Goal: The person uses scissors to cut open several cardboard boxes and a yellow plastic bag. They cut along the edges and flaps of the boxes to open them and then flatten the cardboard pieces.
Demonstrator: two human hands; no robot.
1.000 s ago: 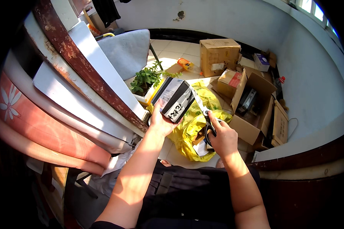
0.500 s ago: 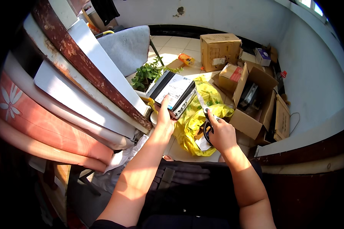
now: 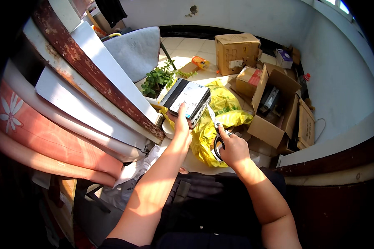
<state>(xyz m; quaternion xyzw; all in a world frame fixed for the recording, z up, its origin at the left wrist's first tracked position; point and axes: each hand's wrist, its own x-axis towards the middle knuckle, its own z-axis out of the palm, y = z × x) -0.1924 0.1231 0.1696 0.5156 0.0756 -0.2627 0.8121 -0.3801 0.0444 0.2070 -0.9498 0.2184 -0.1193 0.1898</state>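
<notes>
Left grip (image 3: 183,128) first: I have it pinching a black-and-white box (image 3: 192,96), thumb flat on the pale label on top, remaining fingers mostly hidden under the near edge. Box sits mid-scene, up off the floor, tilted, dark bands along its sides, dark marks on the right side face. Right grip (image 3: 235,151): closed around the black handles of the scissors (image 3: 217,124), index finger stretched along toward the pivot. Blades point far and left, tips just beside the box's right side; from here I can't tell if they touch.

Below and right of the box I get a yellow plastic bag (image 3: 206,139), crumpled on the tiled floor (image 3: 187,43). Left of the box, a leafy green plant (image 3: 157,79); beyond it, a grey chair back (image 3: 133,54).

Further right, an open carton (image 3: 266,132), flaps out, dark item inside, contents unclear. Just left of it, a smaller carton (image 3: 247,79) with a red patch; farther, a tall closed carton (image 3: 234,52). Purple-and-white box (image 3: 284,58) at far right. On the left I log white panels (image 3: 85,110) and a pink floral roll (image 3: 50,137); near left, a white plastic bag (image 3: 143,168).
</notes>
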